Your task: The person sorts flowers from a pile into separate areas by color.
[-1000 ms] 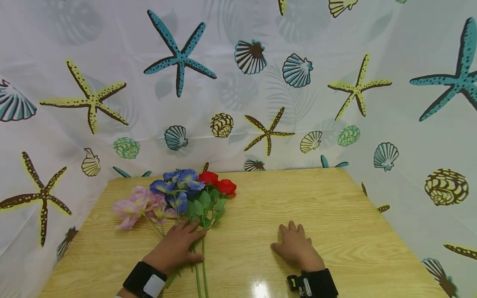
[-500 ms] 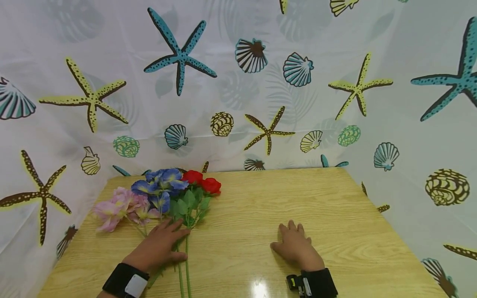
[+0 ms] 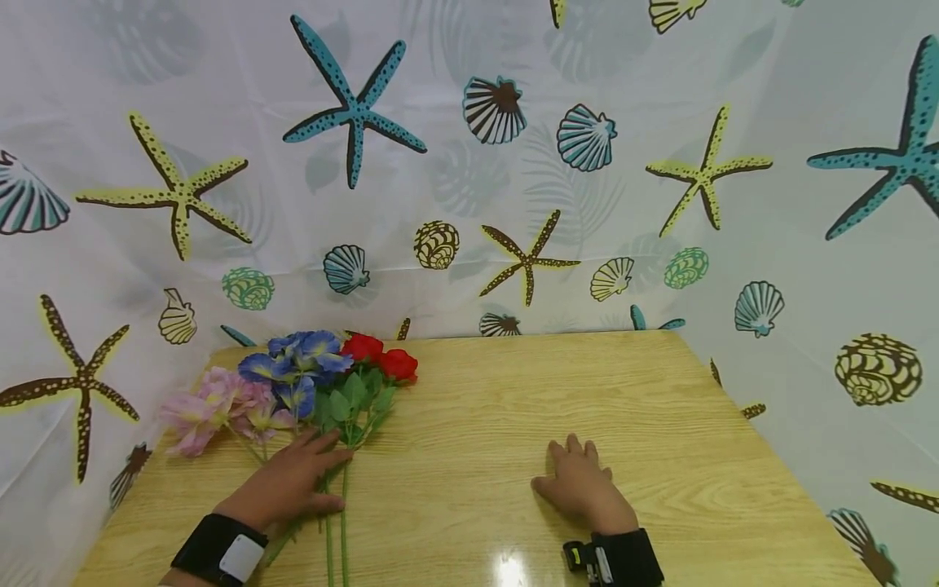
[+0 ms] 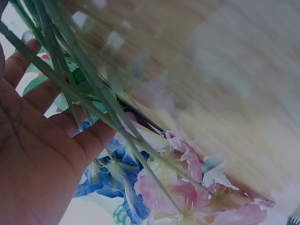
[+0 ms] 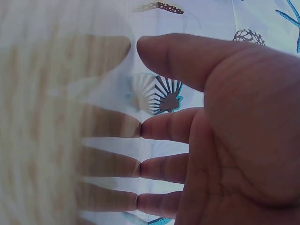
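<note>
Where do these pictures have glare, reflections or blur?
Head view: evenly lit, with a bright glare spot on the table, low in the picture; left wrist view: duller, the tabletop smeared and washed out behind fairly clear stems; right wrist view: the blurry tabletop mirrors the right hand, fingertip to fingertip.

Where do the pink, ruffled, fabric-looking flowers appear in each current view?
Head: the pink flowers are at the left, below mid-height, left of and slightly lower than the blue, ruffled, fabric-looking flowers.
Left wrist: the pink flowers are at the bottom, centre to right, just right of the blue flowers.
Right wrist: not in it.
Shared landmark: the pale, wood-grain tabletop, visible in all three views.
</note>
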The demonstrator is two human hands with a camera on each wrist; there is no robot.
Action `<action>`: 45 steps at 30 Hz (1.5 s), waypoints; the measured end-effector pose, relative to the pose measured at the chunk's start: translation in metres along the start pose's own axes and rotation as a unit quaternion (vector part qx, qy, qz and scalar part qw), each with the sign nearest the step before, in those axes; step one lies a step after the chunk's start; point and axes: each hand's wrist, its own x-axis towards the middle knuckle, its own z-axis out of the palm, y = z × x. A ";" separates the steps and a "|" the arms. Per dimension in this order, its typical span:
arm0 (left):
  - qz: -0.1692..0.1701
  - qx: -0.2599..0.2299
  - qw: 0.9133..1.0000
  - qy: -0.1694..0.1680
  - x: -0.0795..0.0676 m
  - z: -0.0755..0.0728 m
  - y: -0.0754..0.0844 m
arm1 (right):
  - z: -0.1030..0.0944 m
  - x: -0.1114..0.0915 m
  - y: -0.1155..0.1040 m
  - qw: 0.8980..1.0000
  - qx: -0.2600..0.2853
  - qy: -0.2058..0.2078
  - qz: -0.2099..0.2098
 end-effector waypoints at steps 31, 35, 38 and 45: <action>-0.162 -0.023 0.977 0.139 -0.014 -0.009 0.045 | 0.003 0.001 0.000 1.000 0.001 -0.001 0.002; -0.203 -0.026 0.970 0.128 -0.012 -0.006 0.058 | 0.002 0.001 0.001 1.000 -0.002 0.001 0.003; -0.215 -0.013 0.969 0.121 -0.009 -0.001 0.065 | 0.001 0.000 0.001 1.000 0.000 0.000 0.003; -0.215 -0.005 0.971 0.103 -0.009 0.005 0.077 | 0.000 0.001 0.000 1.000 0.011 -0.005 -0.001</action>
